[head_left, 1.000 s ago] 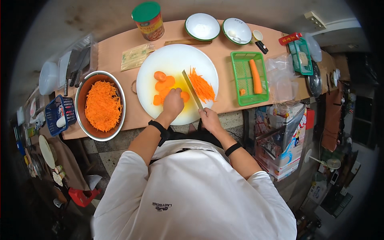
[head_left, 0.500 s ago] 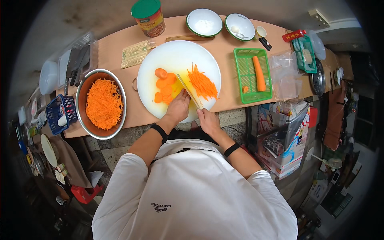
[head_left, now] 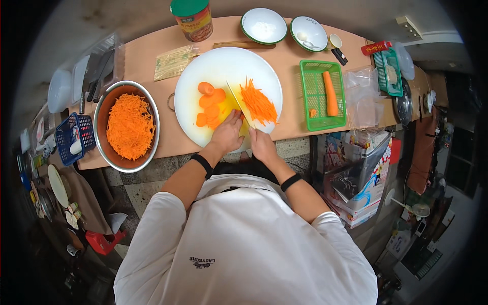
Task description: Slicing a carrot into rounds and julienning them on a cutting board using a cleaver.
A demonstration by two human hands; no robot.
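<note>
My right hand [head_left: 263, 145] grips the handle of a kitchen knife [head_left: 238, 101]. The narrow blade points away from me across a round white cutting board [head_left: 193, 76]. Close against the blade's left side, my left hand [head_left: 226, 134] has its fingers bent down onto carrot slices, mostly hidden beneath the fingertips. Loose carrot slices [head_left: 211, 99] overlap on the board to the left of the blade. A pile of carrot shreds [head_left: 258, 103] lies to its right.
A metal bowl [head_left: 155, 134] of shredded carrot stands left of the board. To the right, a green basket [head_left: 304, 84] holds a whole carrot [head_left: 330, 94]. Two white bowls [head_left: 264, 26], a green-lidded tub [head_left: 193, 23] and bamboo skewers [head_left: 174, 63] sit at the back.
The knife blade has shifted slightly and stands more upright between slices and shreds. Both hands stay in nearly the same place. The whole view has moved a little.
</note>
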